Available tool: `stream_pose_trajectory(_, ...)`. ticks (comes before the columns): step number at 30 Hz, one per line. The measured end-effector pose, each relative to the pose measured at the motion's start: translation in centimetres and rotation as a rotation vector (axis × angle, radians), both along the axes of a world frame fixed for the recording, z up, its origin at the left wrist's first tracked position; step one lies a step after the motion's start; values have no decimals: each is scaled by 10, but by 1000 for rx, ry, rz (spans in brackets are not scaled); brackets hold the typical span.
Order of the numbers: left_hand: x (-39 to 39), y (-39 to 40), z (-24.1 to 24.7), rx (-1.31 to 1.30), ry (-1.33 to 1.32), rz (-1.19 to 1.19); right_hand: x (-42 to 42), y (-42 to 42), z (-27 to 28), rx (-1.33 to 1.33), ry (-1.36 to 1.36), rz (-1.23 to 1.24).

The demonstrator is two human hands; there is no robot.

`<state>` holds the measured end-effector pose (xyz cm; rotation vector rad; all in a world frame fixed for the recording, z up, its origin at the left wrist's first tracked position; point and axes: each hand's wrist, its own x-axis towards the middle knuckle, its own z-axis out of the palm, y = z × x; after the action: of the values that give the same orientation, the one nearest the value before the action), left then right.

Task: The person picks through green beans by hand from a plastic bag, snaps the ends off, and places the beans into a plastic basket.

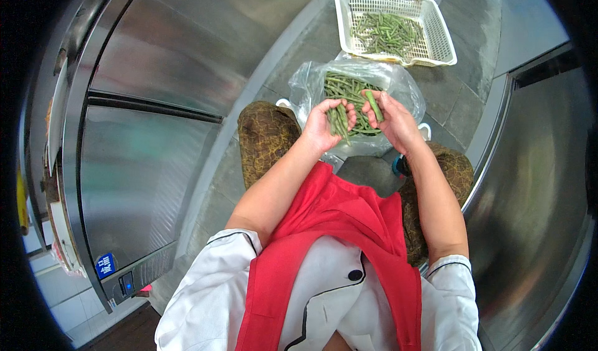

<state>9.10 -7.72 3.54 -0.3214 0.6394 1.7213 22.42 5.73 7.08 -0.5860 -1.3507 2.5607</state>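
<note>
My left hand (325, 123) is closed around a small bunch of green beans (339, 121), whose ends stick out below the fingers. In my right hand (393, 121) a short piece of green bean (374, 106) is pinched between thumb and fingers. Both hands are held over a clear plastic bag (408, 83) that gapes wide between my knees. Many long green beans (351, 87) fill the bag; my hands cover part of them. White handles (424, 130) show at the sides under the bag, but the container they belong to is mostly hidden.
Beyond the bag, a white plastic basket (444, 35) on the floor holds short bean pieces (390, 33). Stainless steel cabinet doors (154, 159) line my left side. Another steel door (532, 173) stands close on the right. Grey floor tiles (460, 103) lie between.
</note>
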Motion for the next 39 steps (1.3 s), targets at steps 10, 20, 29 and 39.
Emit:
stream_pose_trajectory(10, 28, 10, 8, -147, 25, 29, -1, -22, -7, 783, -31, 1)
stream_pose_trajectory(20, 36, 17, -98, -383, -110, -13, 8, 26, -6, 383, -66, -436)
stream_pose_trajectory(29, -53, 193, -18, -161, 97, -88, 11, 49, 6, 362, -44, -532)
stream_pose_trajectory(39, -69, 63, -239, -880, 545, -317, -6, 39, -8, 490, -173, -280)
